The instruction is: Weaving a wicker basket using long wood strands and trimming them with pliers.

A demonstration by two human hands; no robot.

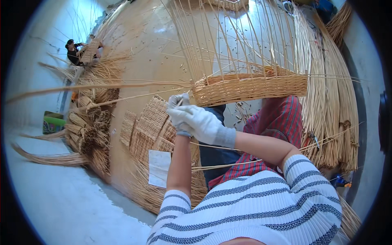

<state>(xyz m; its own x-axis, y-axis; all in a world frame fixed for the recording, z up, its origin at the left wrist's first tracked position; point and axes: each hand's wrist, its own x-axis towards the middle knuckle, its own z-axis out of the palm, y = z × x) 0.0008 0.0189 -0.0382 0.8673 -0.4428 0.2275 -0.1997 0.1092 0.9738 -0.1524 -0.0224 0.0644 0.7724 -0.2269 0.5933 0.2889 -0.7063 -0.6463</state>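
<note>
A partly woven wicker basket point(253, 87) rests across my knees, with tall bare stakes rising from it toward the far side. From its left corner, long loose willow rods point(122, 85) stretch out to the left. Just below that corner, my two hands in whitish knitted gloves meet. My left hand point(178, 104) is closed, its fingers curled. My right hand point(199, 121) crosses in front of the left wrist, fingers drawn together against the left hand. Whatever is pinched between them is hidden by the gloves.
Woven wicker panels point(153, 118) and a white paper sheet point(159, 168) lie on the left. Rod bundles point(87, 130) line the left wall, near a green container point(54, 123). Long rods point(330, 98) are heaped at right. Another person point(75, 53) sits far left. Offcuts litter the floor.
</note>
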